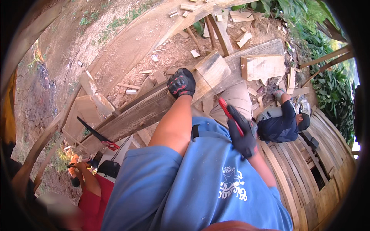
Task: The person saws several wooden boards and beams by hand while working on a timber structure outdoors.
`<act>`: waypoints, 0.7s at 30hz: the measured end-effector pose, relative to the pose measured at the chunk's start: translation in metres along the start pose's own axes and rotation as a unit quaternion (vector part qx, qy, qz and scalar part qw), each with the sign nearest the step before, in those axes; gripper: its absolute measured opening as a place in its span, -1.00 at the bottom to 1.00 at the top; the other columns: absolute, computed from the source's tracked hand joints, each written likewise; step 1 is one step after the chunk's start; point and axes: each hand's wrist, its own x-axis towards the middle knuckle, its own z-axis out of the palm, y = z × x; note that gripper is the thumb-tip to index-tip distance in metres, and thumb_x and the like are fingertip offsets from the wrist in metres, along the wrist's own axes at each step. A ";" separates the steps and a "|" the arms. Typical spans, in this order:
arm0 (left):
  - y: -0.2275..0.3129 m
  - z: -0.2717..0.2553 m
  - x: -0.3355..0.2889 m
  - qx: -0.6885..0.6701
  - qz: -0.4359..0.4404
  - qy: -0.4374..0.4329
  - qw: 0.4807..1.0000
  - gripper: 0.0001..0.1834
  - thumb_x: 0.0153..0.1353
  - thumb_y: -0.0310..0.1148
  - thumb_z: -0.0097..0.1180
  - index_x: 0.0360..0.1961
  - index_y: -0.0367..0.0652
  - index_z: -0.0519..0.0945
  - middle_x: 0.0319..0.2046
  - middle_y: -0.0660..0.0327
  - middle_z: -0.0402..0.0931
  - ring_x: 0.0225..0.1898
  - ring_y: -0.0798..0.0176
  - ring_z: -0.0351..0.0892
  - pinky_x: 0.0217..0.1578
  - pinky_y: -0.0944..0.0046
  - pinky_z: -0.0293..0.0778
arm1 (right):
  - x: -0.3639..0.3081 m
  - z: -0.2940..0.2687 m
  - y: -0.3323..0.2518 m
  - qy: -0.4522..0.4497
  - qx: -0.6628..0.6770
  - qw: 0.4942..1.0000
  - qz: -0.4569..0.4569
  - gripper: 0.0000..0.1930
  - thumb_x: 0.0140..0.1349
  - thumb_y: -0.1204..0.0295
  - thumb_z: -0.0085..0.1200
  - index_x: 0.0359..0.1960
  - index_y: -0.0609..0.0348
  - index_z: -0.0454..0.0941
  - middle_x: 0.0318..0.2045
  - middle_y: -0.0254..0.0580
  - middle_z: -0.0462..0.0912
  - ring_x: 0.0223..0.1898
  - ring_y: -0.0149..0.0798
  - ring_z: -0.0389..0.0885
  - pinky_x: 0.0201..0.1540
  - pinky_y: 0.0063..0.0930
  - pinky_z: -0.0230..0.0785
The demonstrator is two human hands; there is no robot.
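Saw (224,106) at the pale block (214,67)

My right hand (242,134) clasps it on the block's near side; left of the block, my left hand (181,82) curls, hold unclear. I judge sawing in hand; next calls for a straight stroke.

Here's the red-handled handsaw (223,103), thin metal blade (209,85) angled diag. up-L, lying along the L side of a pale rectangular wooden block (216,66); block's approx. flat, broad face up, slightly skewed, atop a weathered grey-brown plank (258,49).
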 end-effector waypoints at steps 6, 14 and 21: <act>0.003 -0.007 0.005 0.003 0.031 -0.021 0.999 -0.52 0.54 -0.04 -0.14 -0.15 -0.07 0.79 -0.10 -0.03 0.80 -0.03 -0.17 0.80 0.04 -0.18 0.64 | 0.014 0.015 -0.009 0.013 -0.021 1.000 0.019 -0.55 0.49 0.35 0.14 0.38 0.10 0.64 0.17 0.17 0.77 0.13 0.17 0.81 0.25 -0.10 0.61; -0.004 0.002 0.000 -0.013 0.007 -0.006 1.000 -0.52 0.54 -0.03 -0.14 -0.16 -0.04 0.79 -0.14 -0.04 0.81 -0.04 -0.15 0.80 0.04 -0.17 0.63 | -0.022 -0.030 -0.035 -0.036 -0.047 0.998 0.032 -0.52 0.48 0.34 0.16 0.41 0.07 0.62 0.19 0.19 0.76 0.15 0.19 0.80 0.24 -0.10 0.61; 0.003 -0.004 -0.001 -0.012 0.024 -0.008 1.000 -0.52 0.55 -0.03 -0.14 -0.25 -0.01 0.79 -0.23 0.00 0.82 -0.09 -0.12 0.81 0.02 -0.16 0.64 | 0.068 0.030 -0.028 -0.010 0.002 1.000 -0.020 -0.54 0.54 0.40 0.13 0.43 0.13 0.58 0.18 0.24 0.75 0.14 0.24 0.78 0.20 -0.04 0.60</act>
